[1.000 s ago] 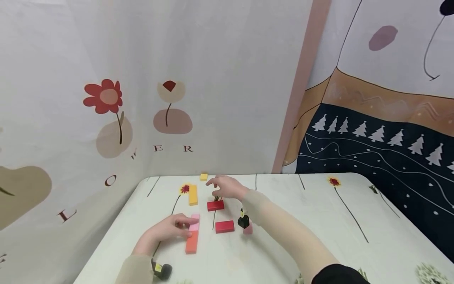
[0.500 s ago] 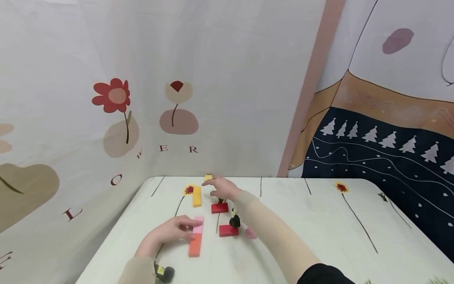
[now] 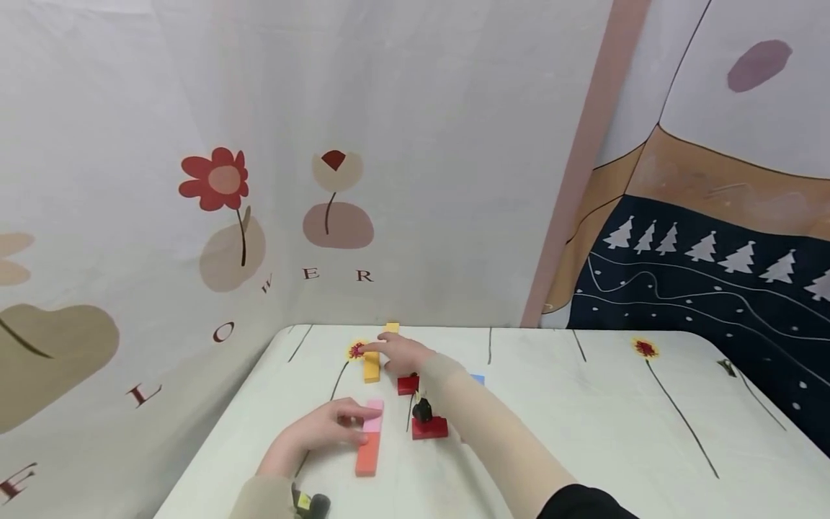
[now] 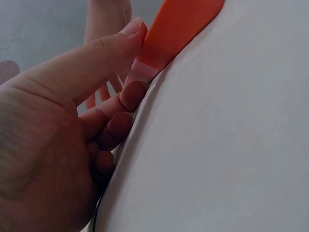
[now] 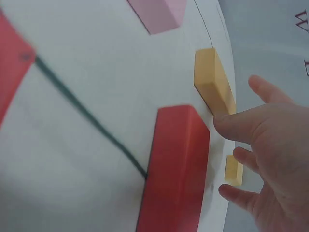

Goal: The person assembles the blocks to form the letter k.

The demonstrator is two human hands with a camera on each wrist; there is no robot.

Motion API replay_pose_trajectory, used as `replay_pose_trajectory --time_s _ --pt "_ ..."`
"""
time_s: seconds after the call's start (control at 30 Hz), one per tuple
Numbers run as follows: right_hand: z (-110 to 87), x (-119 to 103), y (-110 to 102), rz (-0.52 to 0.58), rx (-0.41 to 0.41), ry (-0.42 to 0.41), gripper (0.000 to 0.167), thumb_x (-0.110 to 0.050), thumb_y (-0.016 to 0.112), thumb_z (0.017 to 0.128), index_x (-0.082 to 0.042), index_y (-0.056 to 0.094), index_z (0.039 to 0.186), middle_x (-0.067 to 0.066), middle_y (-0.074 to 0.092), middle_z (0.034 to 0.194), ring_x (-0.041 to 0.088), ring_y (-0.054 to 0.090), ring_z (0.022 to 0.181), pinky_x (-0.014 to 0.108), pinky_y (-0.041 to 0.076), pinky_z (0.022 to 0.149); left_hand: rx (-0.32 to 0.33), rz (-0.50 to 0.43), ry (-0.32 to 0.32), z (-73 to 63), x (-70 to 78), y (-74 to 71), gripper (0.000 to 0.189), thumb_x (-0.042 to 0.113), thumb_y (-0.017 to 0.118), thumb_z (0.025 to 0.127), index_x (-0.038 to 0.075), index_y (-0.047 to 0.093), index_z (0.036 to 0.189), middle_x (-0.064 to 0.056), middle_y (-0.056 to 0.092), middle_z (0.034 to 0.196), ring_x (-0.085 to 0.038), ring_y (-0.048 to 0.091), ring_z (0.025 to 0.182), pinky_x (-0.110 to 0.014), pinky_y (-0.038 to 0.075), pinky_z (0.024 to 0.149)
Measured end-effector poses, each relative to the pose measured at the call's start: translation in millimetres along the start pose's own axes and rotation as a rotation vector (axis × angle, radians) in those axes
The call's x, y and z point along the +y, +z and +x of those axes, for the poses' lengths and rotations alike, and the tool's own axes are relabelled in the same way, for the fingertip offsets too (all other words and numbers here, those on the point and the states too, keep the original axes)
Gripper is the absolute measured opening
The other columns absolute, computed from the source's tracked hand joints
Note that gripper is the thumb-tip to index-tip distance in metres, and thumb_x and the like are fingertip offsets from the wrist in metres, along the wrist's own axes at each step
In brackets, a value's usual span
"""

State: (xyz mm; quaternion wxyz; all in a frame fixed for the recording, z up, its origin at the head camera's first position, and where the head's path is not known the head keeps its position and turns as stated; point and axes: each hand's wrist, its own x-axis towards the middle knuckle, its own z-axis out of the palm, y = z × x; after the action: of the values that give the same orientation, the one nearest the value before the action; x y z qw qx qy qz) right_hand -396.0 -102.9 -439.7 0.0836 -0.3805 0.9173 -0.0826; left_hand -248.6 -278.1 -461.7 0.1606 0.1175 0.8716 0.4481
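Hands and blocks on the desk (image 3: 551, 440). My left hand (image 3: 327, 427) is lying toward the desk's left edge, its index finger reaching over the pink block (image 3: 372, 416) and its thumb touching the orange block (image 3: 367, 455); whether these digits are pinching or merely resting there, I cannot tell. The 2 blocks are meeting end to end in a line, the orange block lying closer to the near edge. My right hand (image 3: 403, 353) is holding nothing: its grip is standing wide, thumb and fingers spreading apart about the long yellow block (image 3: 372, 367), which is lying toward the far left corner. In the right wrist view, my thumb tip is appearing just beside this block; I cannot tell whether it is making contact. The small yellow block (image 3: 392, 327) is sitting at the far edge. The farther red block (image 3: 408, 385) is lying to the right of the long yellow block, and the nearer red block (image 3: 431, 429) is lying closer to the near edge, a black wrist device (image 3: 423, 411) overlapping it in the head view. A blue block (image 3: 478, 379) is showing only partly past my right forearm (image 3: 499, 432). Beyond the far edge, a printed cloth (image 3: 441, 144) is hanging.
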Motion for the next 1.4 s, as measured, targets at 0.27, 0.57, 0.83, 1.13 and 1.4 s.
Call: replay_pose_trajectory --time_s 0.27,0.57,0.83,1.13,1.4 --pt "-6.2 -2 -1 -0.018 -0.020 0.017 0.049 -0.015 0.060 0.097 -0.044 0.053 0.136 0.001 0.032 0.154 0.022 0.032 0.139 0.052 0.031 0.107 -0.012 -0.013 0.004 4.2 3.0 4.7 0.043 0.031 0.078 0.082 0.027 0.068 0.123 0.003 0.060 0.107 -0.021 0.048 0.102 -0.046 0.038 0.088" --pt "-9.4 6 -3 -0.030 -0.022 0.017 0.038 -0.021 0.064 0.095 -0.041 0.058 0.127 0.004 0.040 0.147 0.023 0.043 0.129 0.048 0.039 0.102 -0.014 -0.023 0.001 5.4 5.6 6.9 0.043 0.030 0.078 0.081 0.027 0.069 0.123 0.002 0.060 0.107 -0.021 0.048 0.102 -0.046 0.038 0.087" --pt "-12.8 11 -8 0.000 -0.024 0.028 0.035 -0.023 0.069 0.091 -0.042 0.060 0.119 0.005 0.045 0.141 0.022 0.052 0.115 0.041 0.045 0.094 -0.003 -0.009 -0.007 5.3 6.5 8.0 0.043 0.031 0.078 0.081 0.028 0.069 0.123 0.003 0.060 0.106 -0.021 0.048 0.102 -0.046 0.039 0.088" --pt "-18.3 16 -15 -0.019 0.022 -0.025 0.035 -0.022 0.071 0.090 -0.036 0.061 0.120 0.004 0.050 0.129 0.015 0.054 0.097 0.028 0.048 0.079 0.000 0.030 -0.008 3.0 3.3 5.0 0.043 0.033 0.078 0.081 0.027 0.068 0.123 0.003 0.060 0.104 -0.021 0.048 0.099 -0.045 0.040 0.085" --pt "-23.3 16 -19 -0.005 0.037 -0.059 0.033 -0.018 0.070 0.091 -0.033 0.062 0.119 0.006 0.050 0.133 0.016 0.053 0.109 0.029 0.047 0.089 0.014 0.026 -0.034 -0.5 -2.0 2.6 0.043 0.030 0.078 0.082 0.025 0.068 0.124 0.002 0.059 0.104 -0.022 0.047 0.101 -0.048 0.040 0.087"
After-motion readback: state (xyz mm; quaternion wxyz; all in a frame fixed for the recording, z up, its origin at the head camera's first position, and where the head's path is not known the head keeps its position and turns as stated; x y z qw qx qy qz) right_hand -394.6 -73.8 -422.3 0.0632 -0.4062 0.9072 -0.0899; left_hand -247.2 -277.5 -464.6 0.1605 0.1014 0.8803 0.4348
